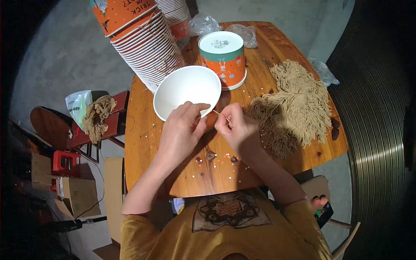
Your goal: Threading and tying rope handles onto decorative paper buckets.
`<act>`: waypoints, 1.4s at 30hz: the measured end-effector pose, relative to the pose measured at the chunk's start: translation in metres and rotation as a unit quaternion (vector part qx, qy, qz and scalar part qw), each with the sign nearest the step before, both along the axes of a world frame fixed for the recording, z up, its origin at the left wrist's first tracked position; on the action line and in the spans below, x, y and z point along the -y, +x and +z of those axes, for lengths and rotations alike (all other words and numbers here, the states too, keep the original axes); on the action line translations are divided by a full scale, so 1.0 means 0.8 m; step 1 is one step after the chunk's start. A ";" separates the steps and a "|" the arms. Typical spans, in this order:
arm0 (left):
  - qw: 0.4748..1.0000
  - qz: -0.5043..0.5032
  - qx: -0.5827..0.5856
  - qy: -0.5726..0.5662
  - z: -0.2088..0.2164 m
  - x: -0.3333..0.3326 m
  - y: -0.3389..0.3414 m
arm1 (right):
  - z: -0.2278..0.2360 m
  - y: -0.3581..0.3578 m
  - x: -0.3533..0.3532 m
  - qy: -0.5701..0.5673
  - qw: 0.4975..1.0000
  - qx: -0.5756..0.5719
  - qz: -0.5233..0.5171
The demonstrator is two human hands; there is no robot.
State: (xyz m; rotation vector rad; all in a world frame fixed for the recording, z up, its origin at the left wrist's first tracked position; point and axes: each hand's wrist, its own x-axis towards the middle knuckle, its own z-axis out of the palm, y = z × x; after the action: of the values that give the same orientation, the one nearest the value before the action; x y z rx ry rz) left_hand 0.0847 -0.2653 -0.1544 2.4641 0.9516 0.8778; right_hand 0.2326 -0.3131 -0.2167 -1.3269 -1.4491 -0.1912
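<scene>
A white-lined paper bucket (187,89) lies tilted with its mouth toward me. My left hand (182,132) is closed at its near right rim, the index finger reaching inside and the thumb outside. Just right of that rim, my right hand (238,128) pinches a thin beige cord (219,113) that runs toward the bucket's edge. Whether the cord passes through the bucket wall is too small to tell. Beside my right hand lies a large heap of beige cords (303,102), with a shaded bundle of cords (281,141) at its near side.
Behind stands an upside-down orange and green bucket (222,65). A tall leaning stack of nested buckets (147,50) rises at the table's left. Clear plastic bags (203,24) lie at the back. The wooden table (149,156) has small scattered specks. Left, a stool (117,115) carries more cords.
</scene>
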 end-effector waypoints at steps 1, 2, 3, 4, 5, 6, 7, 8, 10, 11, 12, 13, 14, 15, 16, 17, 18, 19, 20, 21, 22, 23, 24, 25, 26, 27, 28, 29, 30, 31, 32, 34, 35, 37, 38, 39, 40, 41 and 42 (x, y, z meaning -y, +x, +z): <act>1.000 0.000 0.000 0.000 0.000 -0.001 0.000 | 0.000 0.000 -0.002 -0.004 1.000 0.003 0.003; 1.000 -0.001 -0.014 0.002 0.001 -0.001 -0.001 | 0.000 0.000 -0.003 -0.008 1.000 0.006 0.007; 1.000 -0.002 -0.028 0.003 0.001 -0.002 -0.001 | 0.000 -0.001 -0.003 -0.008 1.000 0.005 0.006; 1.000 -0.001 -0.028 0.003 0.001 -0.002 -0.001 | 0.001 -0.002 -0.001 -0.014 0.999 0.028 -0.011; 1.000 -0.003 -0.011 -0.002 0.000 -0.002 0.000 | 0.002 -0.003 -0.001 -0.019 0.998 0.050 -0.028; 1.000 -0.005 0.007 -0.007 0.000 -0.002 0.000 | 0.001 -0.004 -0.002 -0.019 0.998 0.050 -0.027; 1.000 -0.005 0.007 -0.007 0.000 -0.002 0.000 | 0.001 -0.004 -0.003 -0.011 0.998 0.049 -0.027; 1.000 -0.005 0.007 -0.008 0.000 -0.002 0.000 | 0.000 -0.004 -0.004 -0.003 0.998 0.049 -0.027; 1.000 -0.005 0.007 -0.009 0.001 -0.002 0.001 | 0.000 -0.003 -0.005 -0.003 0.999 0.035 -0.021; 1.000 -0.003 0.006 -0.009 0.002 -0.002 0.001 | 0.000 -0.003 -0.006 -0.002 1.000 0.021 -0.016; 1.000 -0.002 0.004 -0.009 0.003 -0.002 0.001 | 0.000 -0.002 -0.007 -0.002 1.000 0.021 -0.015; 1.000 -0.002 0.004 -0.009 0.002 -0.002 0.001 | -0.002 -0.002 -0.007 -0.001 1.000 0.024 -0.016; 1.000 -0.003 0.005 -0.005 0.002 -0.002 0.001 | -0.003 -0.001 -0.007 -0.001 1.000 0.026 -0.016; 1.000 -0.004 0.007 -0.001 0.002 -0.001 0.001 | -0.005 -0.001 -0.008 -0.001 1.000 0.026 -0.016; 1.000 -0.004 0.006 -0.002 0.002 -0.001 0.001 | -0.006 -0.001 -0.008 -0.006 0.999 0.028 -0.023; 1.000 -0.005 0.006 -0.001 0.002 -0.001 0.001 | -0.007 -0.001 -0.009 -0.011 0.999 0.030 -0.031; 1.000 -0.005 0.006 0.000 0.002 -0.001 0.002 | -0.006 -0.001 -0.008 -0.011 0.999 0.030 -0.031; 1.000 -0.005 0.006 0.000 0.002 -0.001 0.001 | -0.005 -0.002 -0.008 -0.018 0.999 0.039 -0.032; 1.000 -0.006 0.003 0.006 0.001 -0.001 0.001 | -0.005 -0.003 -0.008 -0.025 0.998 0.048 -0.033; 1.000 -0.006 0.000 0.013 0.001 -0.001 0.000 | -0.005 -0.004 -0.009 -0.024 0.998 0.048 -0.032; 1.000 -0.007 0.001 0.013 0.002 -0.001 0.001 | -0.005 -0.004 -0.009 -0.019 0.998 0.052 -0.034; 1.000 -0.009 0.001 0.004 0.002 0.001 0.002 | -0.006 -0.004 -0.009 -0.013 0.998 0.057 -0.035; 1.000 -0.011 0.002 -0.005 0.004 0.001 0.003 | -0.006 -0.004 -0.010 -0.013 0.998 0.057 -0.036; 1.000 -0.011 0.002 -0.006 0.006 0.002 0.003 | -0.008 -0.003 -0.012 -0.007 0.998 0.053 -0.037; 1.000 -0.018 -0.013 -0.017 0.009 0.002 0.002 | -0.009 -0.003 -0.013 -0.002 0.998 0.048 -0.038; 0.999 -0.025 -0.029 -0.028 0.011 0.002 0.002 | -0.010 -0.003 -0.014 -0.002 0.998 0.048 -0.039; 0.999 -0.025 -0.029 -0.028 0.013 0.000 0.001 | -0.009 -0.003 -0.013 0.002 0.998 0.049 -0.032; 0.995 -0.034 -0.028 -0.090 0.016 -0.006 0.000 | -0.009 -0.003 -0.013 0.006 0.998 0.050 -0.026; 0.987 -0.043 -0.026 -0.153 0.018 -0.012 0.000 | -0.009 -0.003 -0.013 0.006 0.998 0.050 -0.026; 0.988 -0.065 -0.040 -0.133 0.017 -0.023 -0.001 | -0.007 -0.004 -0.012 0.009 0.999 0.045 -0.021; 0.988 -0.064 -0.039 -0.132 0.019 -0.031 0.000 | -0.006 -0.004 -0.012 0.012 0.999 0.039 -0.017; 0.947 -0.125 -0.078 -0.284 0.026 -0.045 0.004 | -0.007 -0.004 -0.011 0.008 0.999 0.033 -0.009; 0.944 -0.148 -0.067 -0.287 0.026 -0.050 0.005 | -0.007 -0.003 -0.011 0.003 1.000 0.025 -0.002; 0.948 -0.147 -0.092 -0.266 0.025 -0.059 0.007 | -0.007 -0.004 -0.011 -0.004 0.999 0.033 -0.010; 0.951 -0.144 -0.118 -0.246 0.023 -0.062 0.007 | -0.007 -0.004 -0.010 -0.012 0.999 0.040 -0.018; 0.952 -0.143 -0.117 -0.245 0.019 -0.063 0.006 | -0.007 -0.004 -0.010 -0.011 0.999 0.041 -0.017; 0.957 -0.142 -0.111 -0.229 0.015 -0.064 0.007 | -0.006 -0.004 -0.010 -0.015 0.999 0.026 -0.010; 0.961 -0.141 -0.105 -0.213 0.013 -0.063 0.007 | -0.006 -0.003 -0.010 -0.018 1.000 0.012 -0.003; 0.961 -0.141 -0.104 -0.212 0.014 -0.062 0.007 | -0.005 -0.001 -0.009 -0.018 1.000 0.013 -0.003</act>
State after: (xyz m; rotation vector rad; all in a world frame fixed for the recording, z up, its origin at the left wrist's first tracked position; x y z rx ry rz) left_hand 0.0902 -0.2160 -0.1432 2.2626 0.7319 0.2855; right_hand 0.2316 -0.3055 -0.2211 -1.3619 -1.4766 -0.1882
